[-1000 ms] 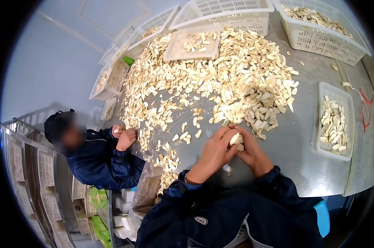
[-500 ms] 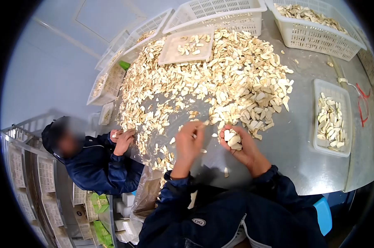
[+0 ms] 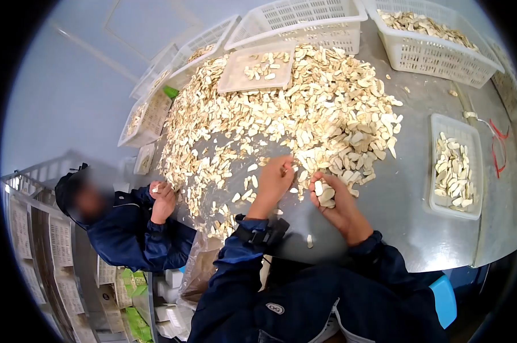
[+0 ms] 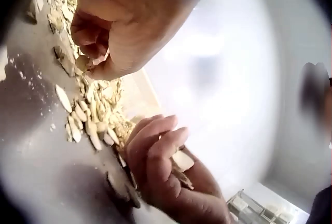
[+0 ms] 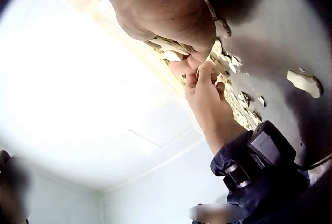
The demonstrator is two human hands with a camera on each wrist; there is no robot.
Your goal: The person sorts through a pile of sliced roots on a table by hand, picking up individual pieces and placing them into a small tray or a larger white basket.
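Navy sleeves (image 3: 235, 266) lead to a right hand (image 3: 343, 210) curled round several pale slices (image 3: 326, 197) and, apart from it, a left hand (image 3: 274, 182) pinching a small piece (image 4: 82, 63) near the heap (image 3: 241, 106) on the metal table (image 3: 401, 223), white crates (image 3: 327, 39) beyond.

Pale cream, elongated slices (image 3: 338, 97) too many to count, on one grey metal table (image 3: 395, 234).
Two people in dark-blue jackets: one near person (image 3: 321, 306), with one left hand (image 3: 275, 178) and one right hand (image 3: 337, 206) holding at least two slices, and one other person (image 3: 132, 231), with two hands (image 3: 163, 201); at least five white slatted plastic baskets (image 3: 438, 60); two shallow, translucent, rectangular plastic trays (image 3: 452, 128); one lone slice (image 3: 310, 241) near the front edge; one thin red cord (image 3: 500, 135).
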